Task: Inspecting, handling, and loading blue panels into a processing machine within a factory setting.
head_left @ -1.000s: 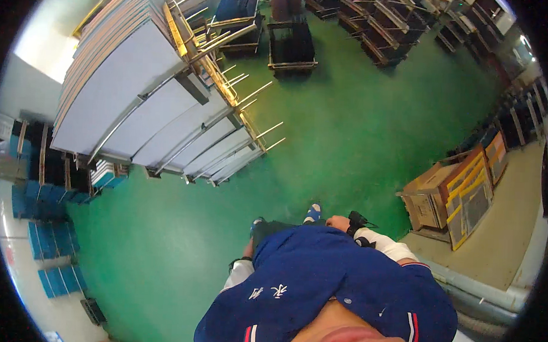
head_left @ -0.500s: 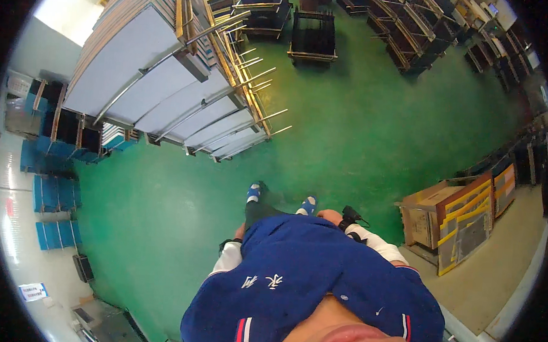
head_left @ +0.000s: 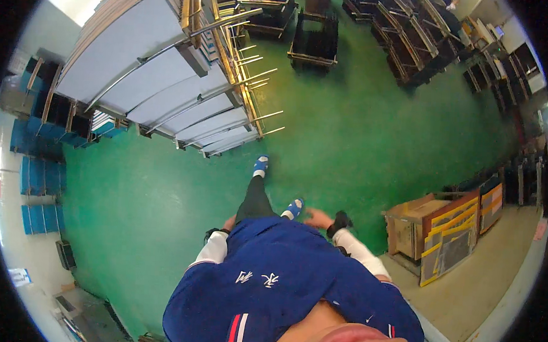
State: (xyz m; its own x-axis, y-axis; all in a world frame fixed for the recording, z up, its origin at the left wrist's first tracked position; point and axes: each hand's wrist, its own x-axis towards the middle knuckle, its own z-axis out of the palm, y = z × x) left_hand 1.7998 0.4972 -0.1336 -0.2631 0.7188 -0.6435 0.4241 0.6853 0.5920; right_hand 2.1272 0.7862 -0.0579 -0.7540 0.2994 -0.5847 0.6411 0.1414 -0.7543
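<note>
My left hand (head_left: 230,222) hangs beside my left thigh, partly hidden by the blue shirt (head_left: 271,255); its fingers do not show. My right hand (head_left: 319,218) swings in front of my right hip, smeared by motion, so its fingers cannot be told apart. Neither hand visibly touches anything outside my body. A black device (head_left: 340,224) is strapped at my right wrist, above a white sleeve (head_left: 363,254). My left foot in a blue-and-white slipper (head_left: 261,166) is stretched ahead; the other slipper (head_left: 294,208) is further back.
A tall rack of large pale panels (head_left: 130,51) stands ahead on the left, its metal rods sticking out. Dark racks (head_left: 314,43) stand farther off on the green floor (head_left: 164,191). To the right are a wooden crate (head_left: 408,227) and leaning yellow-edged frames (head_left: 449,252). Blue bins (head_left: 42,176) line the left wall.
My left foot has stepped forward, toward the rack. My right hand has swung a little forward and left. The surroundings have shifted slightly in view as I walk.
</note>
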